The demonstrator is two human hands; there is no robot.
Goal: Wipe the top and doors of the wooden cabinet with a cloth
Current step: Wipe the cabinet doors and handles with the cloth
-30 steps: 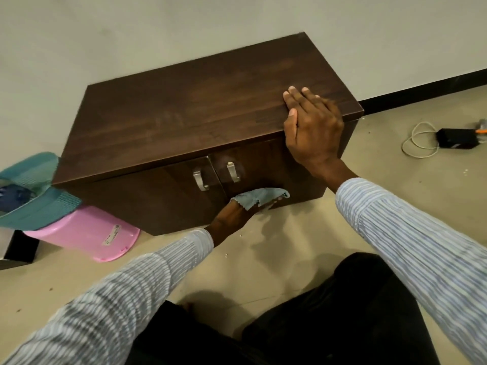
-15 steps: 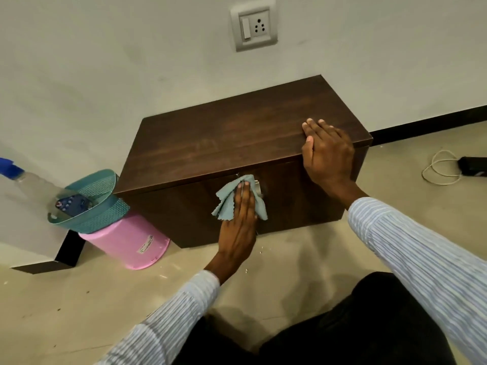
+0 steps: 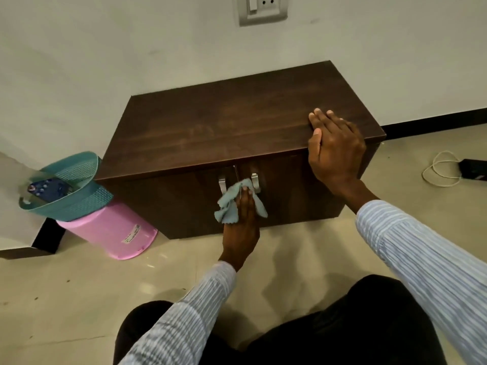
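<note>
A low dark-brown wooden cabinet (image 3: pixel 237 127) stands on the floor against a white wall. Its two doors are closed, with two metal handles (image 3: pixel 222 183) side by side at the centre seam. My left hand (image 3: pixel 241 227) presses a pale blue-green cloth (image 3: pixel 228 206) flat against the doors between and just below the handles. My right hand (image 3: pixel 336 151) lies flat over the front right edge of the cabinet top, fingers on the top and palm hanging down the front.
Left of the cabinet a teal mesh basket (image 3: pixel 79 175) sits on an overturned pink tub (image 3: pixel 110 230). A white cable (image 3: pixel 440 168) and a black adapter (image 3: pixel 474 168) lie on the floor at right. A wall socket (image 3: pixel 262 9) is above. My dark-trousered knees fill the bottom.
My left hand rose with the cloth from the bottom of the right door to the handles at the centre seam. The right hand stayed put. The view pulled back and tilted up.
</note>
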